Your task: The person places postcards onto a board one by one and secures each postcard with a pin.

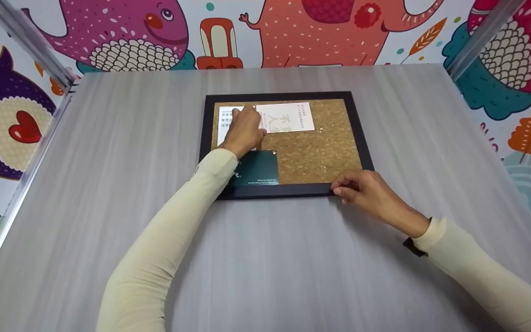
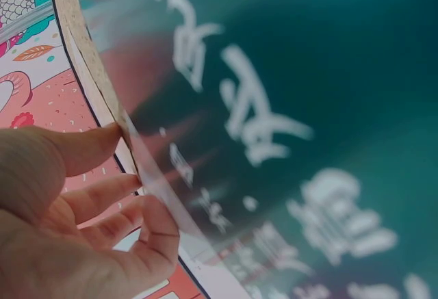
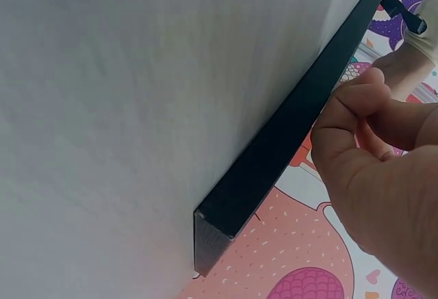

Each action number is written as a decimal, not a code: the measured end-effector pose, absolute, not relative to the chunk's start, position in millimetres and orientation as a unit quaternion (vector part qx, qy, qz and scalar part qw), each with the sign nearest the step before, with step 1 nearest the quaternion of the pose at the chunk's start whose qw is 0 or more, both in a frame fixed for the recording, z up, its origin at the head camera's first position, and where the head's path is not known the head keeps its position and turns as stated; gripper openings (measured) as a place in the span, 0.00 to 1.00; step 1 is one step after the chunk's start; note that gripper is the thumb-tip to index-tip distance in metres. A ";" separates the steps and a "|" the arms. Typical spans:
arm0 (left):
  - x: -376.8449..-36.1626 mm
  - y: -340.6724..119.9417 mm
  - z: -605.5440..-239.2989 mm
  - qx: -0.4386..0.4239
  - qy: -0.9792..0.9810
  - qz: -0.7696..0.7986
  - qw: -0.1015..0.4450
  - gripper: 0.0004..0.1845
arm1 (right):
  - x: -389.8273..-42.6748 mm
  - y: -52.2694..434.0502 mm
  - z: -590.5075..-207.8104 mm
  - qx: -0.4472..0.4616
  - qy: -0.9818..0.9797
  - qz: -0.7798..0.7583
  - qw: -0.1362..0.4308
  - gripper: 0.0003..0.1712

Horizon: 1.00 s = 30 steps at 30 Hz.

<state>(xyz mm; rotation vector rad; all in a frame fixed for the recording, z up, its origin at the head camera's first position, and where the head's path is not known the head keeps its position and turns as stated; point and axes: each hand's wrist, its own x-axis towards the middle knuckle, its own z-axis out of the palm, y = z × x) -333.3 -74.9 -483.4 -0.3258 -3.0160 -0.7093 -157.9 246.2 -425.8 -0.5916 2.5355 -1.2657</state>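
Note:
A black-framed corkboard (image 1: 360, 133) lies on the table with cards on its cork. My left hand (image 1: 245, 131) reaches over the seam between a white card with dark print (image 1: 225, 115) and a wider white card (image 1: 288, 117). In the left wrist view, the thumb and fingertips touch down near a card edge, with a gap between them. Below that wrist, a teal card (image 1: 261, 166) with white lettering is partly covered by the forearm. My right hand (image 1: 367, 189), fingers curled, holds the near right corner of the frame (image 3: 287, 128).
The pale grey table (image 1: 122, 138) surrounds the board on every side. Walls with colourful cartoon animals (image 1: 321, 37) enclose the back and sides. Metal posts (image 1: 482, 41) stand at the back corners. A dark strap (image 1: 415, 247) hangs at the right cuff.

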 end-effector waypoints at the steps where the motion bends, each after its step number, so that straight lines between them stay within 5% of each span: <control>1: -333.9 -74.4 -483.9 -0.106 -0.968 -0.227 0.014 0.11 | -158.6 245.9 -425.7 -0.199 0.869 -0.437 0.123 0.03; 30: -327.3 -73.5 -471.1 -0.112 -0.963 -0.246 -0.005 0.10 | -191.9 228.1 -424.0 -0.166 0.869 -0.454 0.110 0.05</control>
